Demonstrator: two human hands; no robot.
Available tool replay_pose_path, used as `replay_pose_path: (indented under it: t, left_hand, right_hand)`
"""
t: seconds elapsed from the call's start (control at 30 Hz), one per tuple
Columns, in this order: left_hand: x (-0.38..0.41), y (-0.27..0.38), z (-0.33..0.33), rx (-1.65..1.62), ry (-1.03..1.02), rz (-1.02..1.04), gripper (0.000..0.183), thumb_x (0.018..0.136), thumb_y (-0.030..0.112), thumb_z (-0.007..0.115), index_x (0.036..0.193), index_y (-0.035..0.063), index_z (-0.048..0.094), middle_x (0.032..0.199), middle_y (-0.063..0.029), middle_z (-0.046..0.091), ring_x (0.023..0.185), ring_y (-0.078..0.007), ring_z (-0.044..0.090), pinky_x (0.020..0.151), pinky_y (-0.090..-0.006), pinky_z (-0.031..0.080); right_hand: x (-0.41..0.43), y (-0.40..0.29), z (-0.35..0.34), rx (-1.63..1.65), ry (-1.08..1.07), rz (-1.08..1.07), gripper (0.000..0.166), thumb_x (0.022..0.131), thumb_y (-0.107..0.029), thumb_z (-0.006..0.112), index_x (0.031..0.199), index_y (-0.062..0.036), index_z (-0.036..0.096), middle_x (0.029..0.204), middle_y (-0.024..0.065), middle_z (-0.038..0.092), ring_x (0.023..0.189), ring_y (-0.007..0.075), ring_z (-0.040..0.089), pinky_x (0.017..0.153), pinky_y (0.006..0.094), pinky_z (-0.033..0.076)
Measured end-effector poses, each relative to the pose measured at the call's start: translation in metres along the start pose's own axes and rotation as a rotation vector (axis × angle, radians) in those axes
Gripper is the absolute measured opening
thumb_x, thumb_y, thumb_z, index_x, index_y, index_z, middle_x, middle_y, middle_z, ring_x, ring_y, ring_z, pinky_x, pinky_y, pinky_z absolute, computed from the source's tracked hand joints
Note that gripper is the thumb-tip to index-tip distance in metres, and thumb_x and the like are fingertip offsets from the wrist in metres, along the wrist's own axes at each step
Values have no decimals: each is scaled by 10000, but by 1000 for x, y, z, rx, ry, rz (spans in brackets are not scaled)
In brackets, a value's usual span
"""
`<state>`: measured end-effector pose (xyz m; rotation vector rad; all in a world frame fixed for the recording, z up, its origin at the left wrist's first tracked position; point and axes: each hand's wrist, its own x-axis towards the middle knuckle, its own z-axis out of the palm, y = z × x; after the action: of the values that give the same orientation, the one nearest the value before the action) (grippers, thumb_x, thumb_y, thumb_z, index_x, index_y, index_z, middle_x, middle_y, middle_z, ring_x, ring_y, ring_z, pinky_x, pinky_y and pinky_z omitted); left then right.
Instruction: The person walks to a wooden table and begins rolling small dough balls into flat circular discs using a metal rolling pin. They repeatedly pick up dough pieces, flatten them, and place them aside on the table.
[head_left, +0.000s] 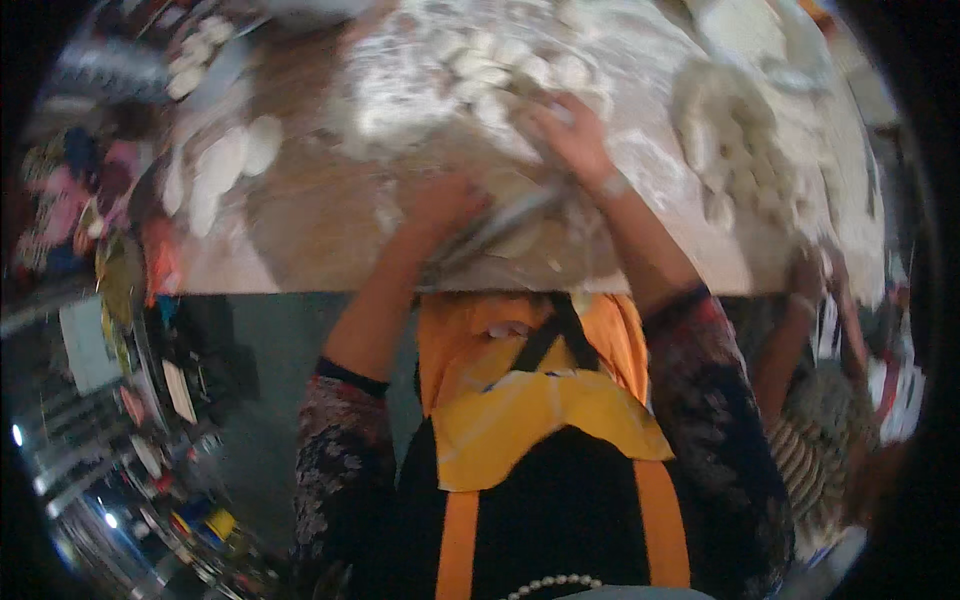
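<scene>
My right hand (574, 139) reaches over the floured table (322, 225), its fingertips at a cluster of pale dough pieces (484, 67). Blur hides whether it grips one. Lower and to the left, my left hand (450, 202) rests with curled fingers near a blurred, stick-like tool (495, 225), possibly a rolling pin. The tool lies slantwise between my forearms, close to the table's front edge. I cannot tell whether the left fingers hold anything. Something pale and flat, perhaps dough, shows around the tool.
Flattened oval dough pieces (221, 161) lie on the left, with dough lumps (196, 56) beyond. At right are more dough pieces (735, 142) and a flour-filled container (750, 34). Another person's hands (819, 266) work at the right front edge.
</scene>
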<state>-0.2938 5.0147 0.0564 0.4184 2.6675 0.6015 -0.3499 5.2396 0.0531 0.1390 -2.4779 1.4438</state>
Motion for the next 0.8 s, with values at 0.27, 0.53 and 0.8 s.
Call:
replay_pose_path:
  t: [0.27,0.53,0.8]
  left_hand:
    - [-94,-135,-52,-963,746,-3,244,892,210,499,1022,30,601,1036,-120,599,926,-225,575,825,-370,461]
    - [-67,-144,-91,-728,892,-379,299,859,217,580,1094,33,555,1055,-93,600,964,-215,570,822,-353,460]
    - [89,30,-9,20,575,201,437,768,195,655,1181,110,538,1334,-151,426,1185,-357,458,976,-468,395]
  right_hand:
    - [-92,-6,-69,518,-88,430,192,908,-218,572,985,-42,588,720,-10,496,535,51,432,482,227,375]
    - [-64,0,-57,544,-138,527,180,884,-169,608,1000,-32,596,891,15,580,598,61,498,472,229,414]
    - [-60,-5,-55,601,-136,461,178,871,-172,629,953,-19,592,676,1,553,478,58,458,432,219,376]
